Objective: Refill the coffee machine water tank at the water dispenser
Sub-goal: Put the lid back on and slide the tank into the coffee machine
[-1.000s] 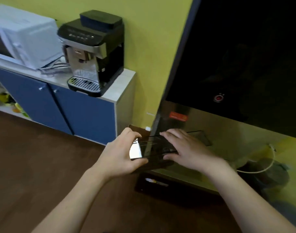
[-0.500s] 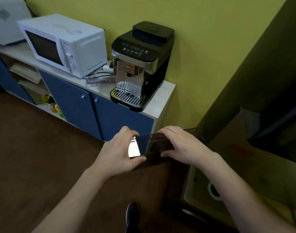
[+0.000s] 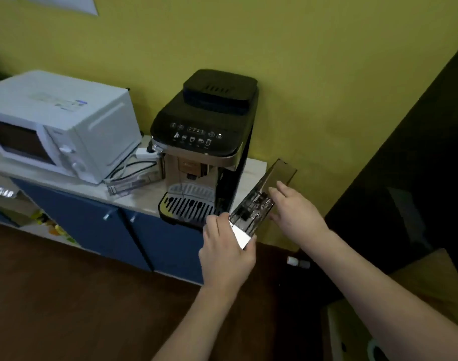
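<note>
The clear, smoke-tinted water tank is held lengthwise between both hands, just right of the black and silver coffee machine. My left hand grips the tank's near end with its white front panel. My right hand rests flat against the tank's right side, fingers stretched out. The tank's far end reaches the right edge of the counter. The water dispenser is the dark cabinet at the right.
A white microwave sits left of the coffee machine with cables and a clear tray between them. Blue cabinet doors run under the counter. Yellow wall behind. Brown floor below; a small white object lies on it near the wall.
My view has turned left from the dispenser to the coffee machine. Both hands carried the tank away from the dispenser and up beside the machine's right side.
</note>
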